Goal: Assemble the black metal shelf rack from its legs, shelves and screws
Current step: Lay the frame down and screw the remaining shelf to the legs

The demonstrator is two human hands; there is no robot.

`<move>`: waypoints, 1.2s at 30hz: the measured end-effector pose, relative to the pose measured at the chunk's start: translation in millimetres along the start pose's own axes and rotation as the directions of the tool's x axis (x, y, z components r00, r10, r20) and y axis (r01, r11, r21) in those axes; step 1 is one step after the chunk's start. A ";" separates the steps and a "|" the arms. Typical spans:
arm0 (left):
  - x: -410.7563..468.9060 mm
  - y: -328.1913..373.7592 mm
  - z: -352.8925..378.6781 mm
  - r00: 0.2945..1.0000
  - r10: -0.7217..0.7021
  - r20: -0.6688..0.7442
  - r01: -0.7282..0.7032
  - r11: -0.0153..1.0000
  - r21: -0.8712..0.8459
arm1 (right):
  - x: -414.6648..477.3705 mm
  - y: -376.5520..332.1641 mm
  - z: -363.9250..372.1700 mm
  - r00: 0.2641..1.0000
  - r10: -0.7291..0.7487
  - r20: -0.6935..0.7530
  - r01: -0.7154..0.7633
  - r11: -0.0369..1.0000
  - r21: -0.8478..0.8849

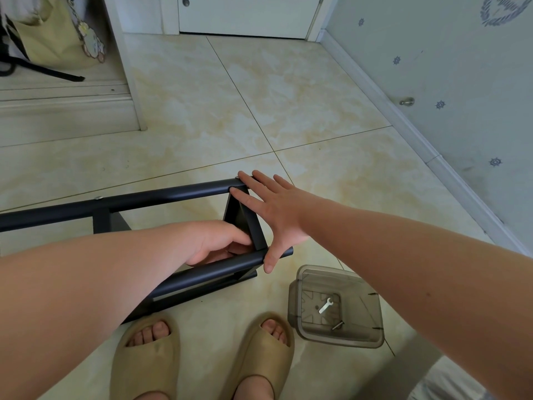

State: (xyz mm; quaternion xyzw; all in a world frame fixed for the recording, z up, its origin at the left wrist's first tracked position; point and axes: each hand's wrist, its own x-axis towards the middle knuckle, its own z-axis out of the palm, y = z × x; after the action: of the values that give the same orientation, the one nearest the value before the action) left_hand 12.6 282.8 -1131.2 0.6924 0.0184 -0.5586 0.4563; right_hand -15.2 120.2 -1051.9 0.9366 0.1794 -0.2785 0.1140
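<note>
Rack (173, 194) lies on its side, centre toward 9 o'clock. Right hand (271, 215), fingers straight and spread, braces the end shelf (239, 215). Left hand (219, 243) curls inside (contents unclear). Press squarely so the holes align. The wrench (326, 305) waits in the tub (317, 268) at 4 o'clock.

No text, label, brand or number can be read: the rope-ring emblem (501, 10) on the wall (432, 67) carries lettering too blurred and cropped to make out, and the bag (54, 33) bears only a cartoon figure.
</note>
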 end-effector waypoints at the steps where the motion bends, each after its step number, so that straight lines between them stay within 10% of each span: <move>1: 0.2 -0.5 0.7 1.000 0.008 -0.013 -0.007 1.000 0.028 | 0.0 -0.1 0.0 1.000 0.000 0.000 0.000 1.000 -0.001; 36: -10.1 2.6 3.2 0.999 0.038 -0.020 -0.037 0.996 0.077 | 1.3 0.7 0.7 1.000 -0.002 0.001 0.002 1.000 -0.015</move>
State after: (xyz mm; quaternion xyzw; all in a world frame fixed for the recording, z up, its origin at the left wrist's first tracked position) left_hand 7.7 284.0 -1121.5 0.7154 -0.0111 -0.5429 0.4397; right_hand -14.2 119.7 -1053.1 0.9354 0.1825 -0.2779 0.1207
